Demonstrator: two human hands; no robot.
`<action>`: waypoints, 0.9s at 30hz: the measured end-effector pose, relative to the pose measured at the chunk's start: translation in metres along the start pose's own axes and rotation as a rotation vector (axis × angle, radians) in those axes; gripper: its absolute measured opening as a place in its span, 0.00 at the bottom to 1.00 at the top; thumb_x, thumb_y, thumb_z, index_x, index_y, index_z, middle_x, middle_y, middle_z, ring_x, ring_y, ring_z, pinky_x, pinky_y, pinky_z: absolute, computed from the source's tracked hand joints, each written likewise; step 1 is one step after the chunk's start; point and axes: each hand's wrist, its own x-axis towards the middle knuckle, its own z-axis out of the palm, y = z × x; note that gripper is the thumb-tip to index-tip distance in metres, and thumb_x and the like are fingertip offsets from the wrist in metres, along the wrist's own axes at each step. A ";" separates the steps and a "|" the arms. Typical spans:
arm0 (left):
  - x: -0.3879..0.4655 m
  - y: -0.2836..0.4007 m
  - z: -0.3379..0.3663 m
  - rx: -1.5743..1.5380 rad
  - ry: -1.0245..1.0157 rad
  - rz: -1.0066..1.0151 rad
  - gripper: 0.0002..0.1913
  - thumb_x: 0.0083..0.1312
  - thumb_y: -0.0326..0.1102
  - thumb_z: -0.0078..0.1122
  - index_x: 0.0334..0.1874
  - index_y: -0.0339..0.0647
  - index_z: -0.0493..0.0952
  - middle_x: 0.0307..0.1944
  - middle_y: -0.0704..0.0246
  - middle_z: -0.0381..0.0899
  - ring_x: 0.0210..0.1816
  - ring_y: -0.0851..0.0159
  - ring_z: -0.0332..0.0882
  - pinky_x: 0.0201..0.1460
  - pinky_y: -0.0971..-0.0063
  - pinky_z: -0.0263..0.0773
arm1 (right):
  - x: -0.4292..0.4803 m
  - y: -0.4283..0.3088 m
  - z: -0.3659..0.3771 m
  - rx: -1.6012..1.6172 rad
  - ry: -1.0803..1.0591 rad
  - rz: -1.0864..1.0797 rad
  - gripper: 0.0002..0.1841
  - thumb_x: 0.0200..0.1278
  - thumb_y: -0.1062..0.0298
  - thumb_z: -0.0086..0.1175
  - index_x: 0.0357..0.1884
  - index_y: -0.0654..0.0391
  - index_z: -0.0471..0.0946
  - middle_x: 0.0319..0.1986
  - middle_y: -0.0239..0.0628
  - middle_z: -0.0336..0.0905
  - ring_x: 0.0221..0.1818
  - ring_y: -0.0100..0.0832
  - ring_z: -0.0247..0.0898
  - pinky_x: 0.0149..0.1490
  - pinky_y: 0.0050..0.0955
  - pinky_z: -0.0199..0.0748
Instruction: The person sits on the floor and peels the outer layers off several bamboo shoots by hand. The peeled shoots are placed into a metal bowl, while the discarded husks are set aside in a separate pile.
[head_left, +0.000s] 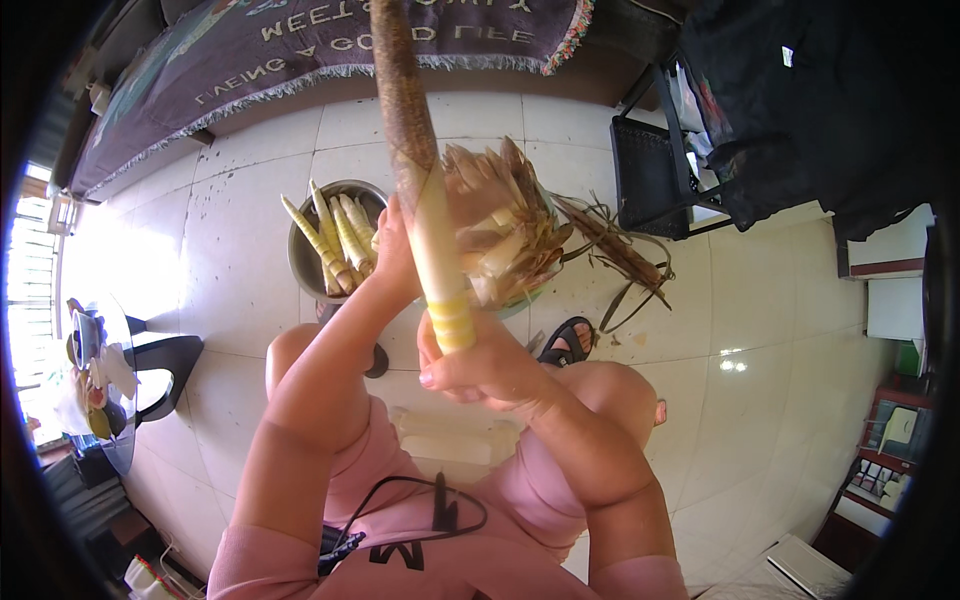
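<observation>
A long bamboo shoot (431, 225) rises in front of me, with brown sheath on its upper part and a pale, yellow-ringed lower end. My right hand (487, 364) is closed around that lower end. Partly behind the shoot is my left hand (397, 251), whose fingers are mostly hidden or blurred. I cannot tell if it grips the shoot. Several peeled bamboo shoots (337, 232) lean in a metal basin (304, 266) on the left. Beyond my hands, a heap of stripped sheaths (517, 232) fills a container with a greenish rim (525, 300).
Unpeeled stalks with dry strips (619, 247) lie on the tiled floor (675, 315) at right. A black chair (649, 176) stands farther right. A sofa with a fringed, lettered cover (337, 45) spans the far side. A glass-topped table (124, 405) is at left.
</observation>
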 end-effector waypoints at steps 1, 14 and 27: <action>-0.002 0.003 0.002 0.091 -0.083 0.024 0.35 0.56 0.50 0.60 0.67 0.52 0.63 0.61 0.56 0.65 0.61 0.43 0.61 0.63 0.50 0.59 | 0.000 0.000 -0.001 0.006 0.015 -0.003 0.11 0.47 0.78 0.61 0.28 0.55 0.69 0.15 0.26 0.66 0.12 0.15 0.55 0.16 0.18 0.49; -0.030 0.015 -0.059 -1.449 -0.390 -0.034 0.22 0.68 0.45 0.57 0.55 0.34 0.73 0.48 0.67 0.76 0.50 0.72 0.72 0.52 0.77 0.70 | 0.020 0.000 -0.005 -0.384 0.460 -0.343 0.10 0.50 0.74 0.63 0.31 0.57 0.72 0.18 0.25 0.68 0.15 0.15 0.58 0.18 0.17 0.54; -0.043 0.013 -0.072 -1.258 0.051 -0.415 0.17 0.60 0.26 0.65 0.46 0.39 0.65 0.34 0.71 0.74 0.33 0.77 0.73 0.29 0.82 0.71 | 0.035 -0.025 -0.016 -0.480 0.371 -0.443 0.15 0.63 0.73 0.56 0.51 0.62 0.71 0.36 0.28 0.74 0.36 0.17 0.69 0.41 0.16 0.68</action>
